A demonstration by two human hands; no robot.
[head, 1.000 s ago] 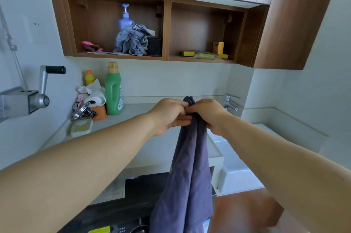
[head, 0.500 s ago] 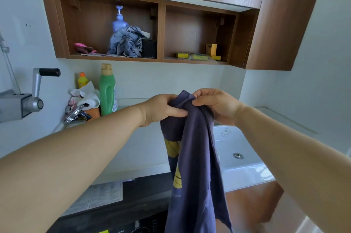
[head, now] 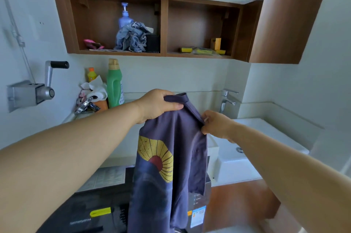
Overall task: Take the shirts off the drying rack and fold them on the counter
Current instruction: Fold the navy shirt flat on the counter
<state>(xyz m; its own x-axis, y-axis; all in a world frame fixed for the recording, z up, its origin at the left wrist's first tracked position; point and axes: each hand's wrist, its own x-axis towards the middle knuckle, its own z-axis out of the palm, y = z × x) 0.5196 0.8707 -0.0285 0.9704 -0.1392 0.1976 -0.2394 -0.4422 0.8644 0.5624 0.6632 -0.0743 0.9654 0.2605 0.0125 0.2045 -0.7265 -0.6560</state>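
Hanging from both hands in mid-air, a dark purple T-shirt (head: pixel 167 166) is held up in front of the person, above the black top of a washing machine (head: pixel 85 212) and clear of the counter (head: pixel 121 149).

Head view, task items: the left hand (head: pixel 157 106) grips the upper edge of the shirt, thumb laid over the front of the fabric and fingers curled behind it. The right hand (head: pixel 218 125) pinches the same top edge lower and to the right, fingers closed tightly on the fold. The hands stand apart, with the fabric drawn in a slanting line between them. The shirt's print, a yellow rayed disc with a red centre, faces the person. The lower hem runs out of the frame.

Head view, surroundings: at the back left corner of the counter stand a green detergent bottle (head: pixel 114 84), a small yellow bottle (head: pixel 91 74) and crumpled white paper (head: pixel 96 88), close together. A metal crank handle (head: pixel 47 82) is mounted on the left wall. A white sink (head: pixel 252 145) sits at the right, with a chrome faucet (head: pixel 227 99) at its back edge. The open wooden shelf (head: pixel 163 54) above holds a pump bottle (head: pixel 124 19) behind a bundled grey cloth (head: pixel 133 40) in the left compartment, and yellow sponges (head: pixel 199 50) in the right.
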